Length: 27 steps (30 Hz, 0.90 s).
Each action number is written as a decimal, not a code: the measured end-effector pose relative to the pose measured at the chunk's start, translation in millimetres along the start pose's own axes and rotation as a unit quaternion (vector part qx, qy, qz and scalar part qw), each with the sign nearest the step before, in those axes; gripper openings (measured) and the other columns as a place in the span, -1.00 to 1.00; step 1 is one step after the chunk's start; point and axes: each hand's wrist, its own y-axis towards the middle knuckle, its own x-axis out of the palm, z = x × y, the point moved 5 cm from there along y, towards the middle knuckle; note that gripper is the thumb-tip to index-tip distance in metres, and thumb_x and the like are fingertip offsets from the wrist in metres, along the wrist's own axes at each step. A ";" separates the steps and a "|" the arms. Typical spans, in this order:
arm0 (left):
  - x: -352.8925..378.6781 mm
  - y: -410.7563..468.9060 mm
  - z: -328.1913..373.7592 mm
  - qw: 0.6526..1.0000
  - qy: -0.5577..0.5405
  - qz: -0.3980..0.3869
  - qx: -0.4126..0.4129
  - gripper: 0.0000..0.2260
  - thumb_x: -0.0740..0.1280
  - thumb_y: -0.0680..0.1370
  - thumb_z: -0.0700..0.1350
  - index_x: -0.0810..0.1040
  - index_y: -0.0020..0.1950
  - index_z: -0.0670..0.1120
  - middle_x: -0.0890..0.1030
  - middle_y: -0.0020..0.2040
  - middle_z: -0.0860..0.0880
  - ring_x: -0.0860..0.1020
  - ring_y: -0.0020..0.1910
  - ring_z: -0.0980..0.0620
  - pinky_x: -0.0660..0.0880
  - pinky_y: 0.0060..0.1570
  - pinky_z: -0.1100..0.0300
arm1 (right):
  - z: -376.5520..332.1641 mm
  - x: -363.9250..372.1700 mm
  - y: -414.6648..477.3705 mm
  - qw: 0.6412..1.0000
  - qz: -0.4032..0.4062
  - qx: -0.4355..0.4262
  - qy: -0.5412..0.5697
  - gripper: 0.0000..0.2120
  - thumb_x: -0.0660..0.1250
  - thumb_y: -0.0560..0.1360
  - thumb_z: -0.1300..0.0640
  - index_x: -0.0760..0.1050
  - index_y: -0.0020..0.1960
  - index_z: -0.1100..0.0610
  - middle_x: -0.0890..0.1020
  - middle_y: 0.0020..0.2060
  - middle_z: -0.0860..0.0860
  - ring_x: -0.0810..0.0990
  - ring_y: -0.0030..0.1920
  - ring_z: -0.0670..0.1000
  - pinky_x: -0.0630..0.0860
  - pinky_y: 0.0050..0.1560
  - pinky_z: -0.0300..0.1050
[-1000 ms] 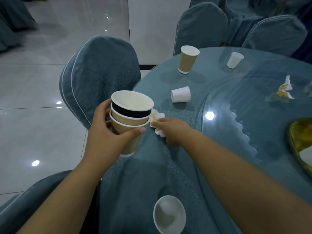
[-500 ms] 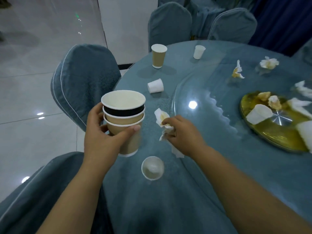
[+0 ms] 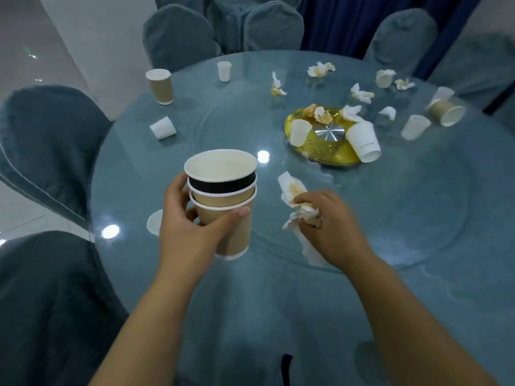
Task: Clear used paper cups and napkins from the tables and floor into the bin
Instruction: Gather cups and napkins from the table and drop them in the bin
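The left hand (image 3: pixel 192 229) is gripping a stack of nested paper cups (image 3: pixel 223 199) around its lower half, thumb across the front, fingers wrapped round the far side. The stack is being held upright above the near edge of the round table (image 3: pixel 418 246); the top cup is showing a black band under its white rim, and the two below it are tan. The right hand (image 3: pixel 331 227) is clenching a crumpled, stained napkin (image 3: pixel 295 196), with one end sticking up past the fingers and another trailing down toward the glass.

Just left of the stack, partly hidden behind the left hand, a small white cup (image 3: pixel 154 221) is standing on the table. Farther out on the left side, a white cup (image 3: pixel 163 128) is lying on its side, and a tall tan cup (image 3: pixel 160 86) is standing upright near the far-left edge, with a small white cup (image 3: pixel 224 71) beyond it.

At the centre, a gold tray (image 3: pixel 323 154) is carrying two tipped white cups (image 3: pixel 362 140) and several soiled napkins (image 3: pixel 320 112). More crumpled napkins (image 3: pixel 362 93) are lying scattered across the far side of the table. On the right, a tan cup (image 3: pixel 446 112) is lying on its side beside a white cup (image 3: pixel 415 126).

Chairs in blue-grey covers (image 3: pixel 47 140) are standing around the table.
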 end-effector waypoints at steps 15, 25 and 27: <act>276.8 -232.1 21.6 0.972 -0.030 -0.227 0.043 -0.23 0.59 0.16 -0.13 0.37 0.30 0.13 0.54 0.18 0.22 0.55 0.08 0.29 0.53 -0.10 0.39 | 166.4 -260.0 -277.9 0.974 0.200 0.096 -0.047 -0.67 0.54 0.28 0.33 0.59 0.00 0.13 0.51 -0.04 -0.09 0.46 -0.06 -0.21 0.31 0.04 -0.54; 437.5 -349.1 23.1 0.918 -0.043 -0.392 0.038 -0.19 0.56 0.05 0.06 0.38 0.27 0.19 0.55 0.19 0.21 0.59 0.08 0.18 0.56 -0.05 0.23 | 246.5 -362.7 -432.7 0.920 0.270 0.276 -0.066 -0.76 0.45 0.41 0.19 0.54 0.06 0.04 0.51 -0.03 -0.14 0.47 -0.08 -0.25 0.31 -0.03 -0.60; 465.9 -362.3 19.5 0.906 -0.048 -0.420 0.027 -0.19 0.58 0.04 0.01 0.39 0.25 0.19 0.56 0.17 0.20 0.59 0.06 0.17 0.55 -0.03 0.19 | 262.6 -375.5 -453.8 0.907 0.285 0.304 -0.063 -0.75 0.45 0.41 0.21 0.54 0.05 0.02 0.53 -0.04 -0.13 0.47 -0.08 -0.22 0.32 -0.04 -0.58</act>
